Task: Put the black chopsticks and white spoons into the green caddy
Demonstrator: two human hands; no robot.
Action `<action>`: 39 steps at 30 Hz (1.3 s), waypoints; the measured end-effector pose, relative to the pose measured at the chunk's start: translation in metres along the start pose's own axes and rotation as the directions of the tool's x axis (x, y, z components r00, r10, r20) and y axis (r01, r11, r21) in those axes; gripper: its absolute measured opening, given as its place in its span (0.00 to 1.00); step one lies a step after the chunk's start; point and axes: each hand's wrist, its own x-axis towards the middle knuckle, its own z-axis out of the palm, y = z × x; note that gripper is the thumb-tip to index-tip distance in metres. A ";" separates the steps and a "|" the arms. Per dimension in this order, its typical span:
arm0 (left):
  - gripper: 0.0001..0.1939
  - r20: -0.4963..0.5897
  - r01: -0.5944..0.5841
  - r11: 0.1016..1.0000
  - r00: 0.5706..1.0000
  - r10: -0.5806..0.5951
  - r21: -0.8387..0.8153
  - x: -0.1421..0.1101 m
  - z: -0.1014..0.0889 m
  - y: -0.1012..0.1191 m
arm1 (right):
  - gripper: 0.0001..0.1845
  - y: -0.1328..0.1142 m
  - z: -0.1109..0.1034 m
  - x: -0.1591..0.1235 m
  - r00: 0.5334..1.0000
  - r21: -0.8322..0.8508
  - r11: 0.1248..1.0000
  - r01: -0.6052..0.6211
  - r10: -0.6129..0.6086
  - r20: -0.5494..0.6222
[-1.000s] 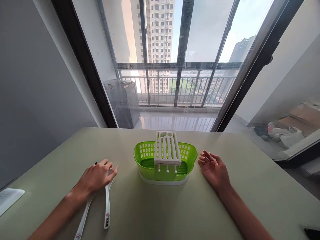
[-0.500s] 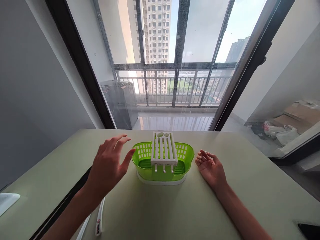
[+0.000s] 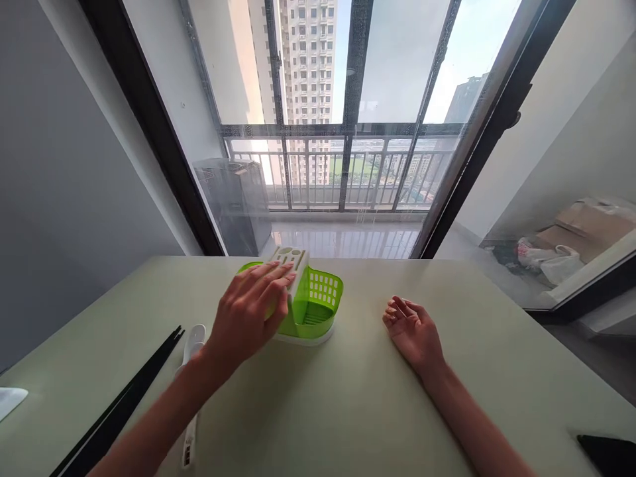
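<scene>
A green plastic cutlery basket with a white base stands on the table. Across its middle sits a slotted white utensil rack with round holes at the far end. My left hand lies over the rack, fingers across the top and thumb bent at the near side, and covers the basket's left half. To the right, apart from the basket, my right hand rests palm up on the table, fingers loosely curled and holding nothing.
Black chopsticks and white spoons lie at the left, partly under my left forearm. A white blade-like piece shows at the left edge, a dark object at the lower right. The pale table meets a window beyond.
My left hand has come onto the white rack from the left. The basket has shifted left and turned a little. My right hand stays nearly where it was, and the view has shifted slightly.
</scene>
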 end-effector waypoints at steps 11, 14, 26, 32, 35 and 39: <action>0.17 -0.124 0.335 0.914 0.941 -0.314 0.230 -0.042 -0.028 -0.106 | 0.08 0.000 -0.001 0.000 1.000 -0.014 1.000 -0.001 0.001 0.002; 0.16 -0.145 0.350 0.887 0.936 -0.320 0.302 -0.053 -0.032 -0.120 | 0.08 0.000 -0.001 0.000 1.000 -0.019 1.000 -0.002 0.002 -0.001; 0.22 0.066 0.267 0.962 0.960 -0.271 0.062 -0.058 0.017 0.004 | 0.07 0.000 0.003 -0.002 1.000 -0.056 0.998 0.004 -0.004 -0.006; 0.30 0.409 0.219 0.967 0.900 -0.150 -0.127 -0.094 0.078 0.076 | 0.07 -0.002 0.004 -0.001 1.000 -0.060 0.998 -0.004 0.003 -0.015; 0.29 0.468 0.222 0.962 0.875 -0.126 -0.156 -0.104 0.088 0.076 | 0.08 -0.002 0.005 -0.001 1.000 -0.058 0.998 -0.009 0.008 -0.025; 0.30 0.489 0.240 0.956 0.863 -0.129 -0.171 -0.103 0.085 0.071 | 0.09 -0.001 0.004 -0.001 1.000 -0.056 0.998 -0.011 0.010 -0.028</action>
